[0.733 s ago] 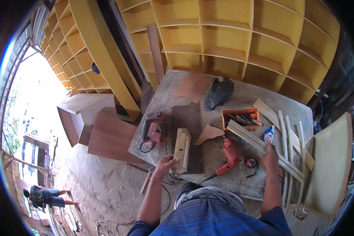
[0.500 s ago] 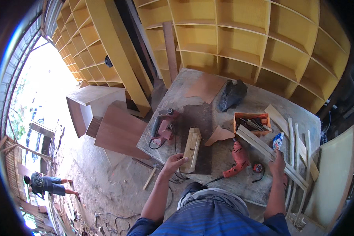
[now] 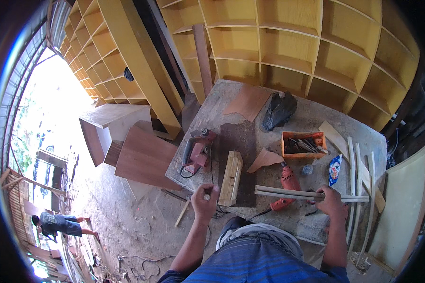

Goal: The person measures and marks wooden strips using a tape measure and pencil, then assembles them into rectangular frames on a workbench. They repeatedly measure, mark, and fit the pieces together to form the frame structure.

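- how are the hands?
- left hand curled beside the wooden block, can't tell if it holds anything; right hand grips thin wooden strips over the red drill.
- farther?
- orange box, then yellow shelves.

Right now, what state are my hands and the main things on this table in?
Left hand: curled beside the block, contents unclear
Right hand: closed on the strips
Strips: held, crossing over the drill
Drill: on its side, partly hidden
Block: lying flat
Box: open, tools inside
Bag: crumpled
Packet: lying down
Red-black tool: resting on the table
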